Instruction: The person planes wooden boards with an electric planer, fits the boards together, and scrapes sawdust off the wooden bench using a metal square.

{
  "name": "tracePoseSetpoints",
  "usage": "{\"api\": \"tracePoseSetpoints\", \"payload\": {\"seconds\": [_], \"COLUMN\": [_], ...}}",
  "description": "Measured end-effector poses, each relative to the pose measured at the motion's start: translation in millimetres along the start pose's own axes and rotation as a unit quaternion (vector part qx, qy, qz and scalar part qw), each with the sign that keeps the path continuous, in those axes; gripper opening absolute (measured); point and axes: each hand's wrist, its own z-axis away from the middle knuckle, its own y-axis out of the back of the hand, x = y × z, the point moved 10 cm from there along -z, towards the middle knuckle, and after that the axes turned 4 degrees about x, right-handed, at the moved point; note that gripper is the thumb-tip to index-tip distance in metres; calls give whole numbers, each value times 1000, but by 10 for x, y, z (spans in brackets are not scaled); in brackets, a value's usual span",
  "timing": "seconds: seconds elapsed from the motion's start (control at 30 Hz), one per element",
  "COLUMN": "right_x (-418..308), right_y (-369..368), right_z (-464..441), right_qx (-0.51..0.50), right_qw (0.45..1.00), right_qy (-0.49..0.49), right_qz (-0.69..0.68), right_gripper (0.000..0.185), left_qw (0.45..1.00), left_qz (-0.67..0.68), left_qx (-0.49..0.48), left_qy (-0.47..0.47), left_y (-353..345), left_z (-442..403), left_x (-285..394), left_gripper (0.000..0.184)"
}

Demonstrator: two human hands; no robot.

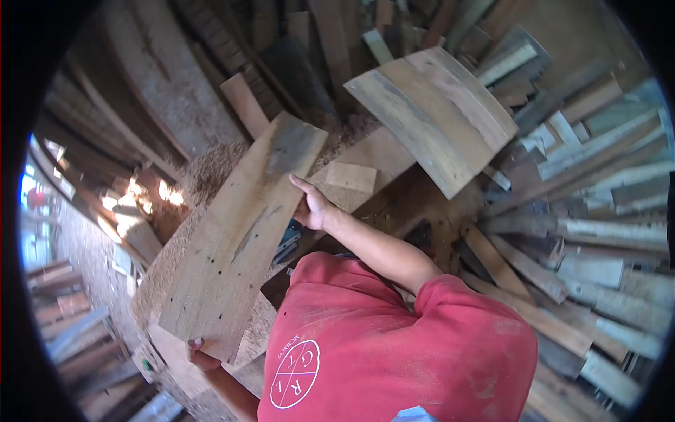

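Note:
A long wooden board (232, 235) with a dark grey patch at its far end and several small dark holes slants across the view. My left hand (202, 356) grips its near end, thumb on the top face and the other fingers hidden underneath. Further up the right-hand edge, my right hand (314, 207) holds the same board, thumb over the edge and fingers mostly out of sight below. Close to my right hand, a blue object (287, 243) shows partly from under the board; its kind I cannot make out. A small wooden block (351, 177) lies just beyond my right hand.
A wide panel of joined planks (436, 116) rests at the upper right. Sawdust and shavings (218, 169) pile up behind the held board. Stacked planks (605, 239) crowd the right side, large timber slabs (165, 77) lean at the back, and more offcuts (84, 337) lie at lower left.

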Motion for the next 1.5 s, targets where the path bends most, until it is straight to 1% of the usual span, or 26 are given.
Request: {"api": "tracePoseSetpoints", "payload": {"seconds": [0.03,0.1,0.2,0.27,0.3,0.33,0.4,0.43,0.53,0.6,0.63,0.7,0.77,0.87,0.97,1.03,1.07,1.1,1.13,1.17,1.23,1.27,1.37,1.43,1.47,1.5], "right_x": [-74,-224,-392,-373,-404,-386,-348,-369,-484,-549,-596,-736,-782,-832,-894,-1018,-1032,-1051,-964,-897,-881,-898,-816,-1063,-1148,-1193], "right_y": [156,455,791,987,1103,1191,1687,1835,2179,2505,2659,3048,3368,3476,3601,3560,3604,3633,3724,3804,3843,3915,4154,3217,3006,2858], "right_z": [135,450,1179,1513,1661,1732,1845,1842,1779,1741,1656,1546,1434,1349,1098,1037,1030,988,967,994,832,844,827,867,937,1036], "right_qx": [12,23,71,97,119,117,210,209,214,247,245,247,277,301,263,256,354,358,469,562,536,603,609,370,331,330], "right_qw": [1000,997,988,974,958,958,904,888,864,810,812,776,753,753,767,770,782,781,800,794,824,775,758,841,830,831], "right_qy": [18,71,132,181,219,221,270,292,336,377,374,409,409,427,432,458,437,434,337,228,181,168,81,65,67,65], "right_qz": [-17,-26,-37,-91,-140,-137,-256,-287,-307,-375,-376,-412,-435,-400,-395,-364,-269,-271,-161,-45,10,91,217,390,444,443], "right_gripper": [58,54,45,43,41,41,33,35,34,31,31,31,32,41,42,37,50,50,60,70,89,91,98,89,64,64], "left_qw": [998,991,997,964,958,953,921,904,898,900,902,908,916,921,926,925,925,925,924,924,911,910,906,906,905,906], "left_qz": [-52,-112,-66,60,81,172,161,136,69,39,10,-2,-29,-49,-84,-76,-79,-104,-130,-133,-155,-146,-182,-209,-234,-235], "left_qx": [-24,-34,-42,-242,-255,-205,-318,-376,-390,-386,-381,-368,-347,-333,-316,-318,-316,-307,-298,-297,-325,-334,-332,-313,-293,-292], "left_qy": [-30,-60,-29,89,106,140,158,152,190,196,203,199,200,196,189,194,198,199,200,202,201,200,190,195,199,199], "left_y": [-54,-144,-1663,-2548,-2690,-2802,-3197,-3352,-3284,-3145,-3096,-3029,-2948,-2864,-2841,-2889,-2939,-3006,-3055,-3097,-3235,-3360,-3651,-3766,-3786,-3824], "left_z": [-256,-638,-432,-216,-238,-351,-112,38,85,10,13,-20,-74,-176,-268,-323,-344,-348,-356,-393,-472,-459,-479,-520,-555,-578], "left_x": [96,234,358,150,63,-90,-329,-426,-930,-1190,-1275,-1329,-1383,-1414,-1479,-1543,-1593,-1638,-1664,-1705,-1832,-1838,-1884,-1944,-1971,-1993], "left_gripper": [83,73,77,82,82,82,82,82,81,79,78,77,75,73,71,74,74,76,78,78,80,78,74,72,70,70]}}
